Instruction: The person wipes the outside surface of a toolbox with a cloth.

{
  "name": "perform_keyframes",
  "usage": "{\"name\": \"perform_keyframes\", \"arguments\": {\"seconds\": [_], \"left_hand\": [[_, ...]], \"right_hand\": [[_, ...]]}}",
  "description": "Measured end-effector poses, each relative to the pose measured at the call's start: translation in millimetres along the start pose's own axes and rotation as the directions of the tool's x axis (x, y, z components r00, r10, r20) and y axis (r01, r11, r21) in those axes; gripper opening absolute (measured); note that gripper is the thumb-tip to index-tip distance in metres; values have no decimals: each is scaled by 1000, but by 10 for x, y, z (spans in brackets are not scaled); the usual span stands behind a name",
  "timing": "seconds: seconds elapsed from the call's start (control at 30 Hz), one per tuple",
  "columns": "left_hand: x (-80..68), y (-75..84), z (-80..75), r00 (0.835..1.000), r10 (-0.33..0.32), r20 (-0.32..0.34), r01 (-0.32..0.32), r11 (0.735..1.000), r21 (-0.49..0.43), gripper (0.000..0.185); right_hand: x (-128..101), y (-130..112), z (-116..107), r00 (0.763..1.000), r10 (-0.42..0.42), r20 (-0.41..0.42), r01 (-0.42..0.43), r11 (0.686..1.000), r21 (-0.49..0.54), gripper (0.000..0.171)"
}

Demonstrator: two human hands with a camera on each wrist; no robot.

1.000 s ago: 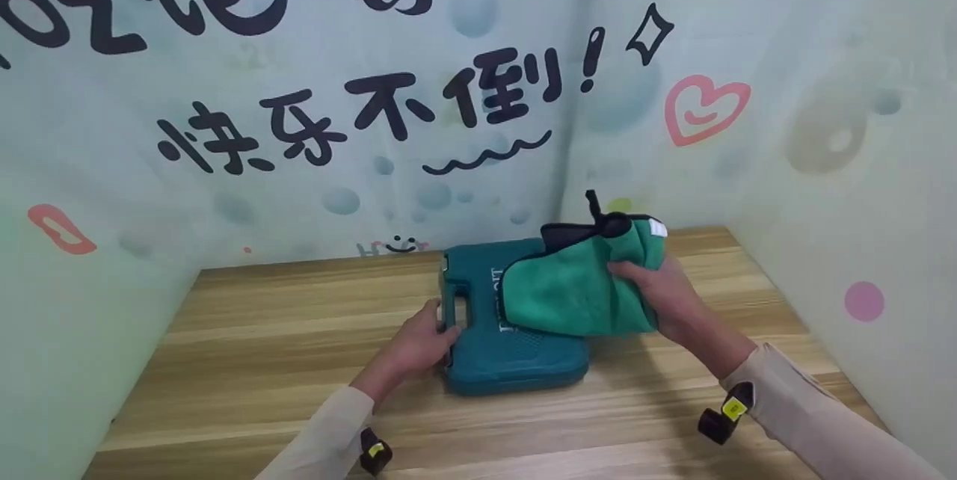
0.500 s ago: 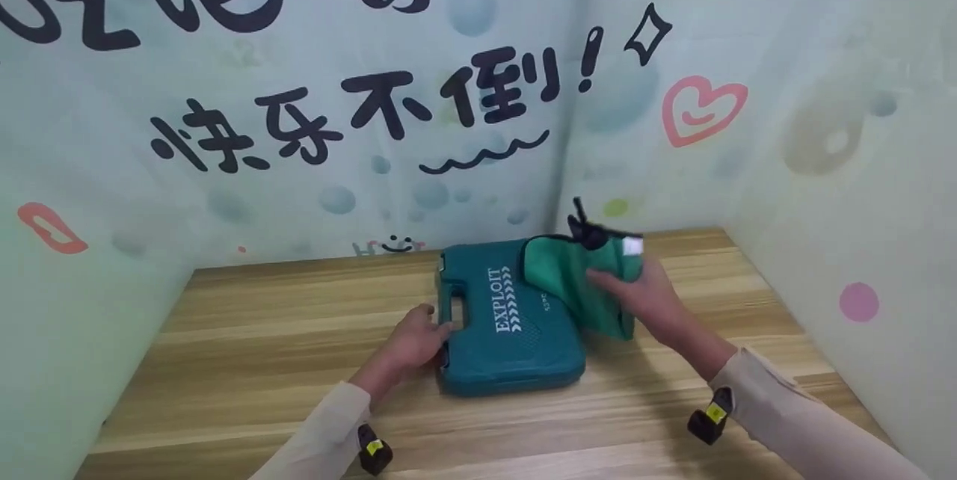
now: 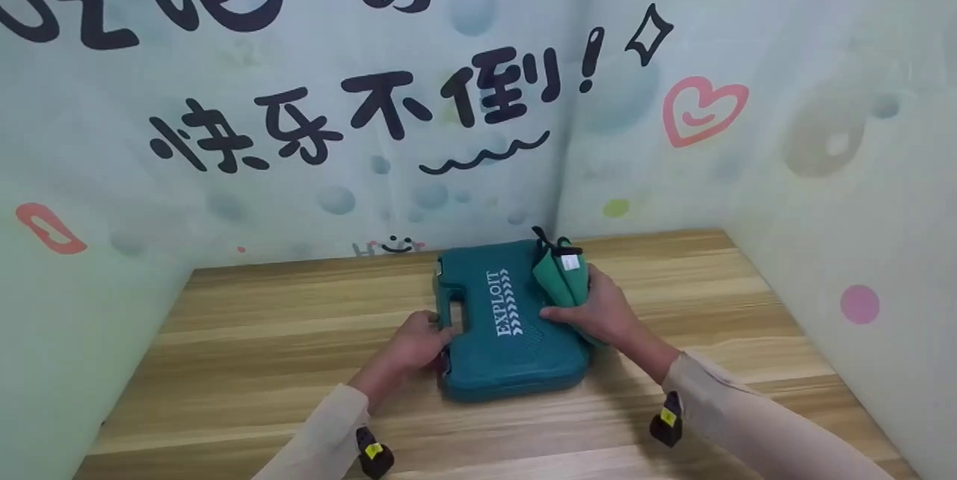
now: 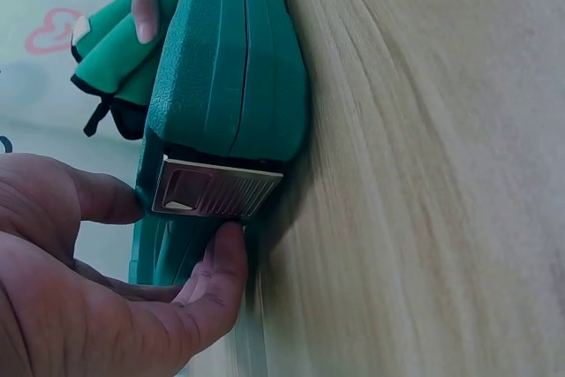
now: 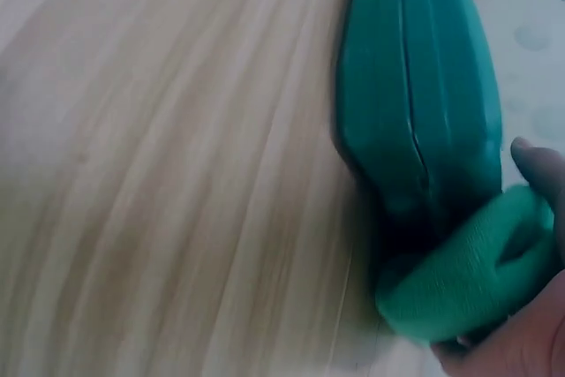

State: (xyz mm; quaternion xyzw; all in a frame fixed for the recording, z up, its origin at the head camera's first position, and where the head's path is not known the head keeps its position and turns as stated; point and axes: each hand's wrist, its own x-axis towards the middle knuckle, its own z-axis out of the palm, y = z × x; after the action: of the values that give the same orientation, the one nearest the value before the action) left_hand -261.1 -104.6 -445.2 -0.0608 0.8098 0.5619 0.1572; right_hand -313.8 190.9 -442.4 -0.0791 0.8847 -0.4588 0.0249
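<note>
A pale wood-grain counter (image 3: 262, 360) sits in a corner of walls papered in light blue-green with black painted characters, a pink heart and soft bubbles. On it, toward the back and a little right of centre, lies a dark teal moulded-plastic tool case (image 3: 508, 323) with white "EXPLOIT" lettering, flat on the wood, its long axis running away from the person and its handle end turned to the left.

On the case's lid, at its far right part, rests a bunched green microfibre cloth with black edging and a small white tag (image 3: 562, 277). The right hand (image 3: 598, 312) has its fingers curled round this cloth and presses it down on the lid; the cloth lies just ahead of that hand, toward the back wall. The right wrist view is blurred, but it seems to show the wad spilling over the case's right edge.

The left hand (image 3: 419, 342) is at the opposite, handle side, thumb and fingers closed about the case's rim beside a silver metal latch (image 4: 216, 189). So the right hand is the nearer to the cloth, the left to the latch.
</note>
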Motion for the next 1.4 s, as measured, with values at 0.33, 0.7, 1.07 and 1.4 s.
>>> {"name": "perform_keyframes", "arguments": {"seconds": [0.33,0.7,1.07,1.4], "left_hand": [[-106,77,-70,999,-38,-39,36,998,-55,45],[-313,354,-324,998,0,-70,-12,986,-168,46],[-588,623,-469,986,168,-17,-167,955,-244,54],[-601,932,-81,979,162,-123,-163,987,4,40]], "right_hand": [[45,152,-160,996,-63,-69,68,995,67,11],[-5,368,-673,984,120,-133,-49,894,445,38],[-87,405,-1087,948,318,-32,-182,621,762,48],[-119,341,-1183,945,327,18,-190,502,844,86]]}}
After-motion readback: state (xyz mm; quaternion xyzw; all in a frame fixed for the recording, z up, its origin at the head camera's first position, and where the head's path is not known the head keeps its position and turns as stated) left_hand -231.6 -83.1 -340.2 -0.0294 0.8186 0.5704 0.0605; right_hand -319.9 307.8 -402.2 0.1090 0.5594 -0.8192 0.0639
